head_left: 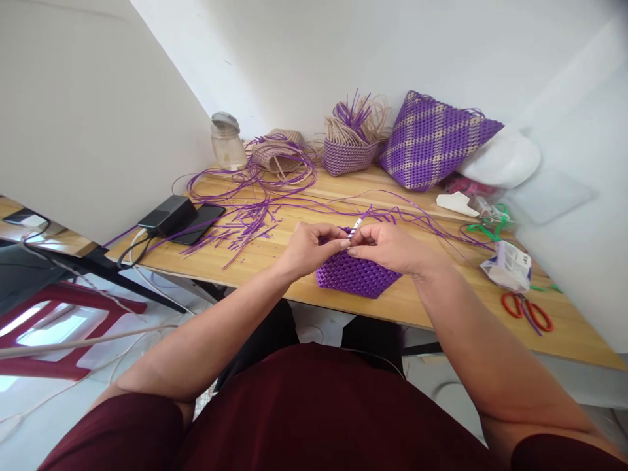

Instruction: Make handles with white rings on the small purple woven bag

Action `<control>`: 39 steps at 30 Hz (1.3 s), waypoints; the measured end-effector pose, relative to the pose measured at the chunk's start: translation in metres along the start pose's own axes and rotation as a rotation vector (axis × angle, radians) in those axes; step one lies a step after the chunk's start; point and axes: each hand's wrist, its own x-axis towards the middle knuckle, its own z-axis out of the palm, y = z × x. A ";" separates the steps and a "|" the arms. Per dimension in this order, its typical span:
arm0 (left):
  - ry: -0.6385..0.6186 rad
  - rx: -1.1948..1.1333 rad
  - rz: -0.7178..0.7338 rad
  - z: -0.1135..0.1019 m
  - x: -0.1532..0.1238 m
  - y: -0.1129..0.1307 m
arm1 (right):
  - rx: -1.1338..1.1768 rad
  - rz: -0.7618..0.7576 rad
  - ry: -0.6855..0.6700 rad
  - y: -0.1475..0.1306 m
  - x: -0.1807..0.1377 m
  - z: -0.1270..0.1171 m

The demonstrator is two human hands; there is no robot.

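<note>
A small purple woven basket stands at the table's front edge, below both my hands. Just over its rim, a thin white rod with dark purple bands slants up between my fingertips. My left hand pinches thumb and forefinger at the rod's lower end. From the other side my right hand is closed on it too, fingers curled and thumb pressed in. My fingers partly hide the basket's rim and the lower end of the rod. Purple strips stick up behind my right hand.
Cut purple strips litter the table at left, near a black phone and a black box with cables. Behind are a jar, a half-woven basket and a purple-beige bag. Red-handled scissors lie at right.
</note>
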 end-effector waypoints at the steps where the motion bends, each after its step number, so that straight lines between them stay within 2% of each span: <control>1: 0.018 -0.006 -0.012 0.002 0.000 0.000 | -0.007 0.008 0.021 -0.001 -0.002 0.001; 6: 0.131 -0.144 -0.012 0.011 -0.003 -0.004 | -0.002 0.063 0.148 -0.004 -0.011 0.006; 13: 0.167 -0.232 0.020 0.016 -0.006 -0.008 | 0.099 -0.050 0.244 -0.001 -0.013 0.017; 19: 0.154 -0.250 0.022 0.016 -0.007 -0.011 | -0.091 -0.048 0.338 -0.003 -0.015 0.023; 23: 0.159 -0.165 0.003 0.017 -0.008 -0.008 | -0.141 -0.047 0.307 -0.003 -0.014 0.021; 28: 0.193 0.036 -0.037 0.016 -0.009 0.000 | -0.182 -0.015 0.416 -0.004 -0.012 0.023; 39: 0.213 0.076 -0.032 0.018 -0.010 -0.004 | -0.150 -0.059 0.272 -0.001 -0.012 0.014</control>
